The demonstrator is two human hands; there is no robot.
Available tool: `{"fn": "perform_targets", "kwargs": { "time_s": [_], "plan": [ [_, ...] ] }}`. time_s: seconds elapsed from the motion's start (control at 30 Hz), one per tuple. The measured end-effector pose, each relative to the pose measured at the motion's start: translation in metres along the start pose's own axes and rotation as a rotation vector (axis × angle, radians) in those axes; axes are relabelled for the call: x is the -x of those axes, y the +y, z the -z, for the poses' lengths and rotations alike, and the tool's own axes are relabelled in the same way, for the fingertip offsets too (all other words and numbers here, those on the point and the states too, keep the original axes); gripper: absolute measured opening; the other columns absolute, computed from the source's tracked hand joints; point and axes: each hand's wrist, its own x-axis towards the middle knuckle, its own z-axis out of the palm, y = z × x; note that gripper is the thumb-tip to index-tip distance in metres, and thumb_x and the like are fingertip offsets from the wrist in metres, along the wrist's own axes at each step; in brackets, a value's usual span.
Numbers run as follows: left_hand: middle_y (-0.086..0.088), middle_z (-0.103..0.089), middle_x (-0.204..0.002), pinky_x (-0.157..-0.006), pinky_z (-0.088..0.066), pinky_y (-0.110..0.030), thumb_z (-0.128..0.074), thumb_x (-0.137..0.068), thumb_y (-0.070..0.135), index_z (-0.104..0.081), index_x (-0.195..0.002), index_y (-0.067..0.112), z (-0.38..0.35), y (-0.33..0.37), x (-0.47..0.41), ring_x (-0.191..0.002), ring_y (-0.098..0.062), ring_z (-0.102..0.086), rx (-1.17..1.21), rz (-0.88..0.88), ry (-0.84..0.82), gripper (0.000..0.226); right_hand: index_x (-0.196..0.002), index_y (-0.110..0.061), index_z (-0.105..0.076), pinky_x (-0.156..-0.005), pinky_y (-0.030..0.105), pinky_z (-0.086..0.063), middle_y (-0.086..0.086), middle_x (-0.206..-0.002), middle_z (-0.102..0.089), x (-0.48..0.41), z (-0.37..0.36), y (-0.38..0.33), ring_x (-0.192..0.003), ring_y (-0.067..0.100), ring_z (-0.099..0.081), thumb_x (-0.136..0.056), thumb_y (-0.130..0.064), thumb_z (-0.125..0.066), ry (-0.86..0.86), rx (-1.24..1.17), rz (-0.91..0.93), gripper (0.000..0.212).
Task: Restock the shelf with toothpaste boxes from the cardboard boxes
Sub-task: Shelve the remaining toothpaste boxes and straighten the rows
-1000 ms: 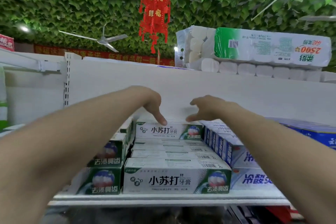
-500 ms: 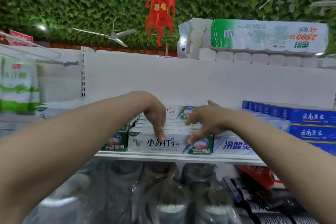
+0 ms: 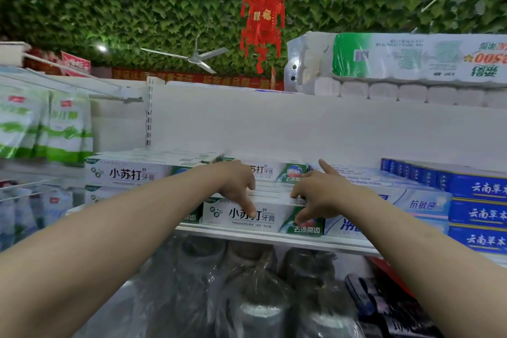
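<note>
While the white shelf (image 3: 247,236) carries several rows of toothpaste boxes (image 3: 129,173), the step in hand seems to be squaring the front toothpaste box (image 3: 222,214) at the shelf's front edge. Both the left hand (image 3: 236,184) and the right hand (image 3: 315,195) press on it with extended fingers, grasping nothing. Next, an even push toward the shelf's back is probably needed.

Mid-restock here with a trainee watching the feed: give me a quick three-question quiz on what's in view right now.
1. True or false: the left hand and the right hand both touch the front toothpaste box.
2. Which goods lie highest at upper right? A. toilet paper pack B. bottles C. cardboard box
3. Fill in: the stacked boxes at far right are ___ in colour.

Key: 1 true; 2 A; 3 blue.
</note>
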Motion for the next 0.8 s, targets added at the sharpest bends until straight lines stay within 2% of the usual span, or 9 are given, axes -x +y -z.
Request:
{"fn": "perform_targets", "kwargs": {
  "time_s": [0.07,0.17,0.3,0.4,0.6,0.8],
  "plan": [
    [0.004,-0.048,-0.145,-0.11,-0.038,-0.042,-0.077,-0.062,0.068,-0.048,-0.141,0.025,-0.002,0.0,0.004,-0.133,-0.021,-0.045,0.027,0.038,0.027,0.095,-0.127,-0.031,-0.062,-0.12,0.05,0.01,-0.005,-0.133,-0.06,0.001,0.002,0.0,-0.136,0.018,-0.043,-0.081,-0.07,-0.061,0.009,-0.023,0.004,0.061],
    [0.003,-0.042,-0.15,-0.113,-0.033,-0.04,-0.076,-0.066,0.066,-0.042,-0.145,0.023,0.002,0.003,0.017,-0.137,-0.021,-0.039,0.059,0.069,0.075,0.096,-0.141,-0.035,-0.05,-0.122,0.049,0.005,-0.007,-0.146,-0.051,0.003,0.009,0.0,-0.142,0.015,-0.037,-0.084,-0.078,-0.046,0.083,-0.126,0.003,0.072],
    [-0.001,-0.044,-0.149,-0.109,-0.034,-0.036,-0.068,-0.074,0.067,-0.041,-0.146,0.021,0.02,-0.001,0.04,-0.134,-0.023,-0.041,0.101,0.12,0.177,0.089,-0.147,-0.032,-0.042,-0.119,0.046,-0.022,-0.002,-0.145,-0.054,-0.001,0.018,-0.004,-0.136,0.022,-0.045,-0.095,-0.071,-0.029,0.288,-0.294,-0.025,0.066],
    [-0.001,-0.041,-0.151,-0.111,-0.03,-0.036,-0.054,-0.084,0.068,-0.039,-0.147,0.016,0.035,-0.019,0.072,-0.138,-0.022,-0.038,0.114,0.166,0.241,0.083,-0.15,-0.028,-0.039,-0.113,0.043,-0.032,0.001,-0.15,-0.049,0.0,0.023,-0.021,-0.135,0.027,-0.045,-0.098,-0.065,-0.022,0.271,-0.455,0.009,0.066],
    [-0.004,-0.031,-0.157,-0.116,-0.024,-0.035,-0.039,-0.091,0.068,-0.03,-0.151,0.011,0.045,-0.076,0.118,-0.143,-0.023,-0.03,0.159,0.269,0.307,0.084,-0.151,-0.026,-0.038,-0.113,0.041,-0.032,0.0,-0.152,-0.045,0.005,0.047,-0.061,-0.137,0.026,-0.043,-0.102,-0.06,-0.015,0.236,-0.536,0.046,0.064],
    [-0.006,-0.027,-0.159,-0.115,-0.024,-0.035,-0.036,-0.093,0.067,-0.024,-0.153,0.01,0.02,-0.126,0.133,-0.145,-0.025,-0.028,0.202,0.24,0.273,0.084,-0.152,-0.024,-0.036,-0.115,0.039,-0.03,0.001,-0.155,-0.042,-0.011,0.063,-0.118,-0.14,0.024,-0.04,-0.101,-0.061,-0.017,0.197,-0.59,-0.007,0.065]
  ]
}}
